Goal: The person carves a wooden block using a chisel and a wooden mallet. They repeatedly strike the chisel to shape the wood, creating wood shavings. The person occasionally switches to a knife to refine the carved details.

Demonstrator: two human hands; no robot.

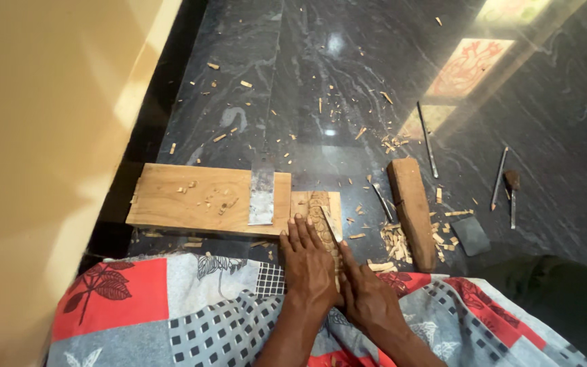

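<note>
Pale wood is what both hands work on: a small carved piece (pixel 318 207) lies on the dark polished stone floor (pixel 293 81), its far end butted against the right edge of a larger flat plank (pixel 198 198), its near end running under the hands towards the person's lap. The left hand (pixel 309 261) lies flat over the carving, fingers stretched forward and spread a little, palm pressing down, not curled round anything. The right hand (pixel 367 293) sits just beside it, touching it, fingers folded around a slim chisel (pixel 329 226) whose blade slants up and left onto the carved face. A patterned cloth (pixel 191 309) in red, grey and white covers the lap and reaches the plank's near edge, so there is little room on that side. On the plank rests a flat grey metal piece (pixel 262 197), near its right end and just left of the carving. To the left a cream wall (pixel 42 170) stands close, with only a narrow dark strip of floor between it and the plank. To the right the floor is busier: a thick wooden block (pixel 412 211) lies lengthwise close by, with a heap of wood chips (pixel 395 241) at its side, a dark flat stone (pixel 470 235) past it, and several thin metal tools (pixel 428 139) lying further out. Beyond the plank the floor opens wide, scattered only with shavings.
</note>
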